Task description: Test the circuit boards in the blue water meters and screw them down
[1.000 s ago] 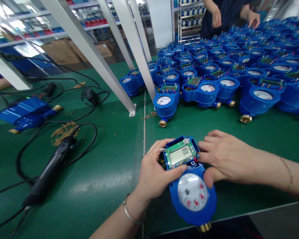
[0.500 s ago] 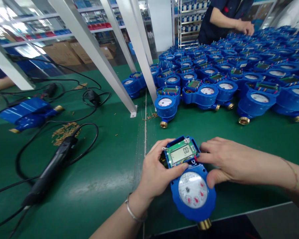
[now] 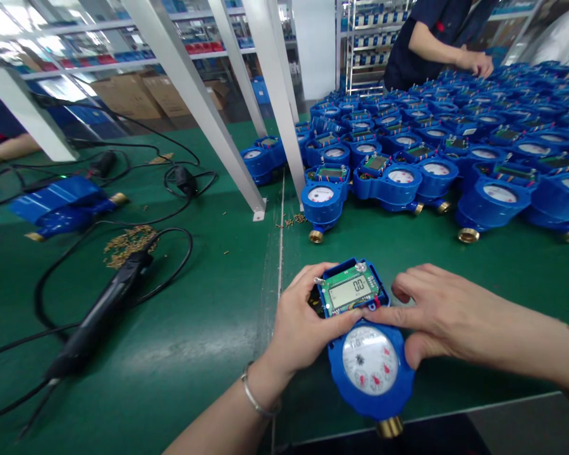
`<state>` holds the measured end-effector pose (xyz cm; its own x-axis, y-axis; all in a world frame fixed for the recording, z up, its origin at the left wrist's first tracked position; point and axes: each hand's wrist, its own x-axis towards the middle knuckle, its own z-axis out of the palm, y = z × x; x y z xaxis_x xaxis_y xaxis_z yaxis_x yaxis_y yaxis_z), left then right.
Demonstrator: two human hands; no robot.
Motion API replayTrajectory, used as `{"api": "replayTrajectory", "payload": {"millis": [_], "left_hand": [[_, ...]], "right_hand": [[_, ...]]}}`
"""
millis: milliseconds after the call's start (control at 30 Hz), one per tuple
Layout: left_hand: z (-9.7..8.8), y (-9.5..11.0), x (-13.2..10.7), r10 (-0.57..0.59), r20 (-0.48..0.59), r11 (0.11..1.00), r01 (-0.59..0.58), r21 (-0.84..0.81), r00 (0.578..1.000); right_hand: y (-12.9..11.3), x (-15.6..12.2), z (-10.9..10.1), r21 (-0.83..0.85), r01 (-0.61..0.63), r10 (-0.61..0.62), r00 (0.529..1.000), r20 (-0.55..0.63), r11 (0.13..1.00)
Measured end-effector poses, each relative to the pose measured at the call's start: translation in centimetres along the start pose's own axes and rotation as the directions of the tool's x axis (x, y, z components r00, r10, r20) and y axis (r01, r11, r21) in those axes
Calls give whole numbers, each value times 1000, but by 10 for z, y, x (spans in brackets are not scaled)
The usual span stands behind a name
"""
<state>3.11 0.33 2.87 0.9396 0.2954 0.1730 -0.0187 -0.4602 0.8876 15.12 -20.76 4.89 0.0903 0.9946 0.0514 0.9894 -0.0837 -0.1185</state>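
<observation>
The blue meter (image 3: 370,404) — glossy plastic, round dial (image 3: 370,360), brass end (image 3: 390,428) — is gripped in the left hand (image 3: 301,322). On the right hand (image 3: 436,313), the forefinger (image 3: 392,316) has slid from beside the screen (image 3: 348,294) to above the dial, so both hands meet there; whether it grips, I can't tell. Beneath: a smooth green table (image 3: 208,303).

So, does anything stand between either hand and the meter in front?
Nothing visible does. The left hand grips the meter by its left side; the right hand has a finger on it between display and dial. The black tool lies well to the left.
</observation>
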Motion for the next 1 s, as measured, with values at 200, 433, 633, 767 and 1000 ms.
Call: {"api": "replayTrajectory", "payload": {"millis": [200,433,633,767,1000], "left_hand": [[-1,0,1,-22,17,999,23,-24,1000],[2,2,-1,14,-14,1000,-14,21,1000],[1,2,1,26,-4,999,-26,31,1000],[1,2,1,16,-5,998,-16,54,1000],[0,2,0,14,-16,999,-14,42,1000]], "right_hand": [[-3,-5,7,-184,-49,35,996,-80,982],[-15,1,8,-156,-107,84,986,-146,982],[-10,16,7,-12,-143,142,989,-37,990],[-6,27,4,74,-181,176,982,75,981],[1,17,-5,359,-201,166,978,124,911]]}}
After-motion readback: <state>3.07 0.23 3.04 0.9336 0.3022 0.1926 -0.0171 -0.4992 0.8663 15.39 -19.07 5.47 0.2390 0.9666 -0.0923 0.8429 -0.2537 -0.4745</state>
